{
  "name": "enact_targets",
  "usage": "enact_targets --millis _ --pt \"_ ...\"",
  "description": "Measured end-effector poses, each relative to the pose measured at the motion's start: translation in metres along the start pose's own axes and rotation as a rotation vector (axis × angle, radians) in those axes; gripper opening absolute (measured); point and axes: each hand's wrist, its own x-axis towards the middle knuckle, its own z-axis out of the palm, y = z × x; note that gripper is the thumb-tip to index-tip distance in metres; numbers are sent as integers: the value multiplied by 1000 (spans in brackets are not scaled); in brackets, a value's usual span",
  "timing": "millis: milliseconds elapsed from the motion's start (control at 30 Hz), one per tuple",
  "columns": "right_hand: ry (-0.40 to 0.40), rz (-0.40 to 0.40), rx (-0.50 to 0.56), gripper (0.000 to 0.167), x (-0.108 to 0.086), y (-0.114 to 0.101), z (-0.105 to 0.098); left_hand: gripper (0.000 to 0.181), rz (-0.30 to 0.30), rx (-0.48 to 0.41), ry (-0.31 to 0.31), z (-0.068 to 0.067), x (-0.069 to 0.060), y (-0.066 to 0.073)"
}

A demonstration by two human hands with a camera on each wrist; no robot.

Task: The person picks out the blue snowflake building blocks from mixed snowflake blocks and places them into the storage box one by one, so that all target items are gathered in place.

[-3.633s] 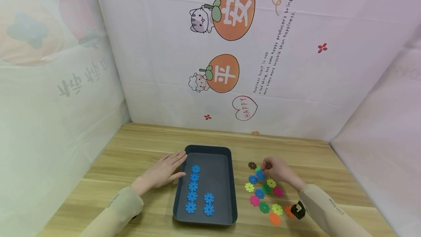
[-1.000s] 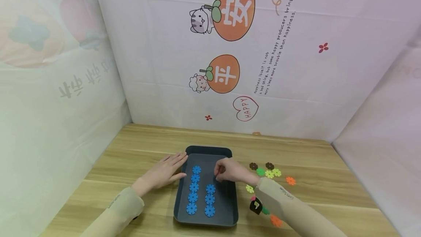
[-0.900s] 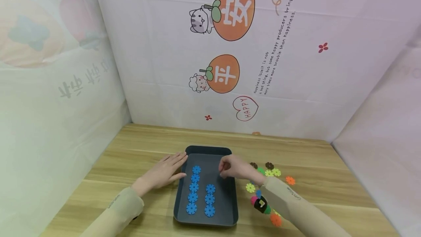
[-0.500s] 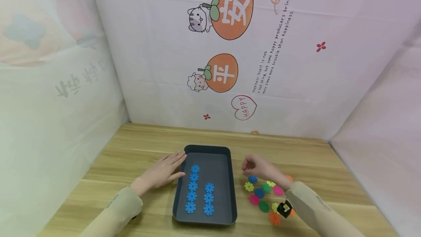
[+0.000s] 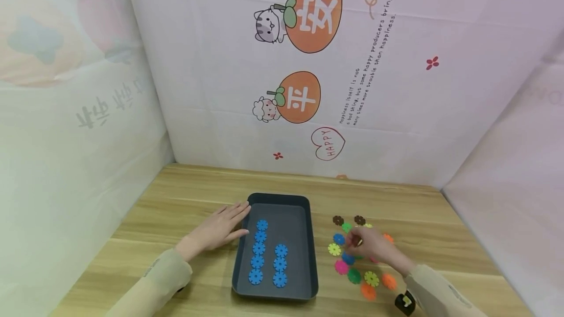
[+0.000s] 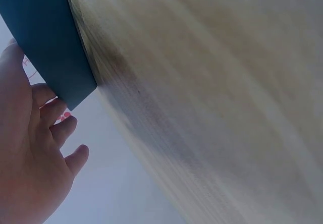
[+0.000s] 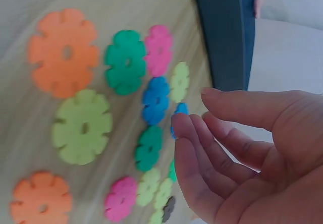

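My left hand (image 5: pixel 218 226) lies with straight fingers against the left rim of a dark grey tray (image 5: pixel 299 248); in the left wrist view its fingers touch the tray wall (image 6: pixel 50 37). Inside the tray, a long row of several blue snowflake discs (image 5: pixel 258 248) stands beside a shorter row of three blue discs (image 5: pixel 280 264). My right hand (image 5: pixel 370 246) hovers over loose discs on the table, thumb and fingers apart and nothing between them. Close to its fingertips are a blue disc (image 7: pixel 155 100) and a second blue disc (image 7: pixel 180 115), partly hidden by the fingers.
Loose on the wooden table (image 5: pixel 198 185) right of the tray lie pink (image 5: pixel 341 267), green (image 5: pixel 354 276), yellow (image 5: pixel 371 279), orange (image 5: pixel 368 291) and brown (image 5: pixel 338 220) discs. Fabric-covered walls bound the table at the back and both sides.
Since the oldest frame, the shorter row has grown from two blue discs to three. My right hand has left the tray and moved right, over the loose discs. My left hand stays put.
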Motion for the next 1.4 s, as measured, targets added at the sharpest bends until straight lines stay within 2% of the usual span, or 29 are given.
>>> enact_targets --millis 167,300,400,700,1133,1400 --pt "-40 28 44 11 -5 9 6 70 -3 1 -8 0 1 1" --pt "-78 89 117 14 -7 13 11 71 -13 -4 -18 0 2 1" --pt "-88 92 137 16 -6 15 14 70 -16 -2 -21 1 1 0" --pt "-63 92 113 19 -3 17 19 71 -13 2 -18 2 0 0" --pt "-10 175 84 24 -2 11 19 70 -13 -9 -8 2 1 0" --pt "-28 42 62 10 0 16 13 71 -11 -1 -6 2 1 -1"
